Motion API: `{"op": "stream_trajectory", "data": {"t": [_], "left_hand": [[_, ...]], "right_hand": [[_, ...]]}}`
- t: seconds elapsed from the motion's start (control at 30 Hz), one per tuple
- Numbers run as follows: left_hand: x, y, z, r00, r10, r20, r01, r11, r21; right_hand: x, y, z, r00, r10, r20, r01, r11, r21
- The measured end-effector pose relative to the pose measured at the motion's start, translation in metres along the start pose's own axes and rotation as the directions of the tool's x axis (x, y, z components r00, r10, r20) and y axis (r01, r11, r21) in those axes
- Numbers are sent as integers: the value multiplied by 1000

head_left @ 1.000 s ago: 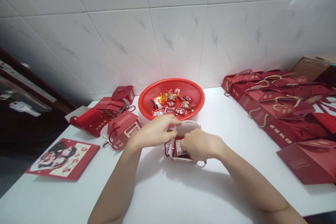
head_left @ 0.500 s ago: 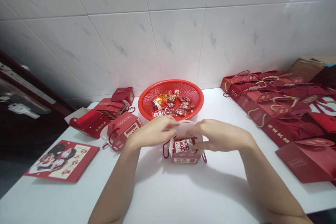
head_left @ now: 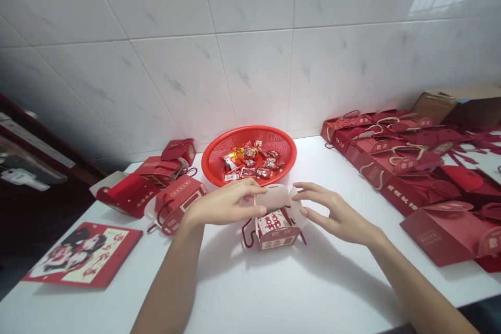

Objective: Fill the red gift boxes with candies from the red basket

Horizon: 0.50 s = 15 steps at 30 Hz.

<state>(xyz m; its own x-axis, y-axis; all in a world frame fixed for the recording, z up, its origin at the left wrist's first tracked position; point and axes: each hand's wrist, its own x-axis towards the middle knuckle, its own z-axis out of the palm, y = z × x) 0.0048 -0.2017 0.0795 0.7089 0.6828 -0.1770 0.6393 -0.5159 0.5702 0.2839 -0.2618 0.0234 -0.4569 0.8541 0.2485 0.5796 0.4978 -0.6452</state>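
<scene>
In front of me on the white table stands a small red gift box (head_left: 278, 242) with its lid and side flaps raised, pale inside. A white packet (head_left: 273, 221) with red characters lies in it. Dark red cord handles (head_left: 248, 237) stick out at both sides. My left hand (head_left: 225, 203) is at the left flap, thumb and fingers stretched out and apart; whether it touches the flap I cannot tell. My right hand (head_left: 332, 211) is spread open beside the right flap, fingertips close to it.
Behind the box is a red plastic basket (head_left: 207, 167) holding wrapped sweets (head_left: 250, 162). Several red boxes (head_left: 182, 198) and a flat printed red piece (head_left: 84, 253) lie at left. Rows of red boxes (head_left: 434, 235) fill the right, with a cardboard box (head_left: 434, 107) behind. A tiled wall (head_left: 250, 73) rises behind.
My right hand has drawn back from inside the box to the right, and its fingers have spread. My left hand stays at the left flap. The view has shifted slightly.
</scene>
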Motion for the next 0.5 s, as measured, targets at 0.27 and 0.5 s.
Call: {"op": "stream_trajectory", "data": {"t": [0.27, 0.5], "left_hand": [[13, 8, 14, 999, 32, -25, -32, 999, 14], [19, 19, 42, 972, -18, -234, 19, 1000, 5]], "right_hand": [[10, 1, 42, 973, 49, -227, 12, 966, 260], [7, 2, 39, 970, 117, -213, -60, 965, 254]]}}
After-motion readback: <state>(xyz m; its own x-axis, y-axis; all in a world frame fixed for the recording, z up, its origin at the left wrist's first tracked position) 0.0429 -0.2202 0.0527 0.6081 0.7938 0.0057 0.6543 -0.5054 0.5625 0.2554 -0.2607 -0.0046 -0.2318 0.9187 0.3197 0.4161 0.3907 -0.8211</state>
